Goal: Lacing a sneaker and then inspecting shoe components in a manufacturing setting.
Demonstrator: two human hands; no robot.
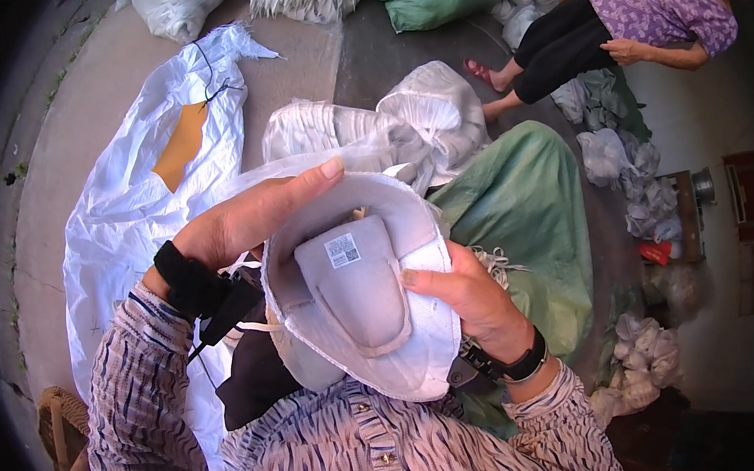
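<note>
Between my two hands is a white shoe upper (429,323), its open inside turned up toward me. A padded tongue (361,298) with a small white printed label (342,250) lies within it. My left hand (254,214) grips the upper's far left edge, thumb stretched along the rim and fingers hidden behind. At the right edge, my right hand (477,298) pinches the wall with the thumb on top; its fingers are mostly out of sight underneath. Thin white straps or laces (260,326) show by the upper's left side.
A white woven sack (128,217) with a tan piece (182,146) on it lies left. Ahead are a whitish bundle (434,122) and green sack (533,218), with white laces (496,264). Another person (640,15) stands far right near bags. A wicker seat (62,429) is lower left.
</note>
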